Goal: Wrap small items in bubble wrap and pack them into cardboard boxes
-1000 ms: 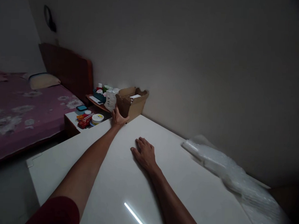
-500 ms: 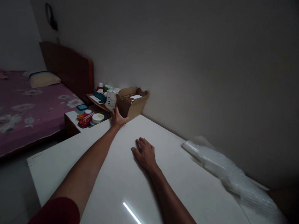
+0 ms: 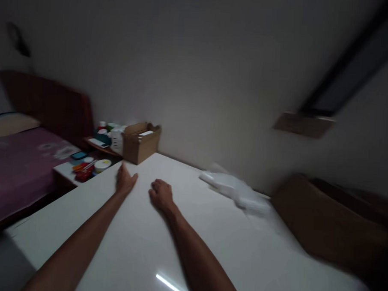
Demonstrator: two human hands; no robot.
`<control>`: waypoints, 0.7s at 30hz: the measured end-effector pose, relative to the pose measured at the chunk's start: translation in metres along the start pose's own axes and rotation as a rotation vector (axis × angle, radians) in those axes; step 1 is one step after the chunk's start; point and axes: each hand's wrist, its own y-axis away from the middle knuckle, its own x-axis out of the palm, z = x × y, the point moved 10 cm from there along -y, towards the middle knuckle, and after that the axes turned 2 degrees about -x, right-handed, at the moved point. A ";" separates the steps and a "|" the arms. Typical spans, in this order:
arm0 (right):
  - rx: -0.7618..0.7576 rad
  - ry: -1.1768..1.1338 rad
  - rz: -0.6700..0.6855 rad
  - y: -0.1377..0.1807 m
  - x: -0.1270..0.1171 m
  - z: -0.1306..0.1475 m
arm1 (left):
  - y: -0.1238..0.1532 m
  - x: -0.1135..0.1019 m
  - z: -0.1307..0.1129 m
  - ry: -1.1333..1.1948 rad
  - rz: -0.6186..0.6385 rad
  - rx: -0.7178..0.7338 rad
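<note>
My left hand (image 3: 126,181) is just in front of a small open cardboard box (image 3: 145,148), apart from it, thumb spread from the fingers and nothing in its grasp. The box stands at the far corner of the white tabletop (image 3: 128,245) against the wall, with something white showing inside. To the right, my right hand (image 3: 161,194) rests on the tabletop, its fingers loosely bent and slightly blurred; I see nothing in it. Beyond it lies a roll of clear bubble wrap (image 3: 235,190) along the wall side.
A large brown cardboard box (image 3: 325,224) stands at the right end of the table. Left of the table, a bedside cabinet (image 3: 64,173) carries jars and a red toy car (image 3: 84,173). A bed (image 3: 22,163) is further left. A dark-framed panel (image 3: 348,62) hangs upper right.
My left hand has let go of the small cardboard box and drawn back toward me. My right hand's fingers have bent more. The view has swung right, bringing the large box into sight.
</note>
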 end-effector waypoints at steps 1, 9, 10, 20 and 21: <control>-0.010 0.020 0.000 0.010 -0.002 0.005 | 0.011 -0.001 -0.003 -0.008 0.035 0.014; -0.159 0.063 -0.011 0.144 -0.035 0.014 | 0.076 0.021 -0.021 -0.413 0.268 0.276; -0.166 0.051 -0.016 0.164 -0.044 0.008 | 0.086 0.028 -0.025 -0.495 0.288 0.330; 0.013 0.054 -0.247 0.308 -0.126 -0.078 | 0.278 0.089 -0.136 -0.462 0.530 0.753; 0.044 0.079 -0.317 0.315 -0.139 -0.091 | 0.306 0.093 -0.153 -0.404 0.573 0.801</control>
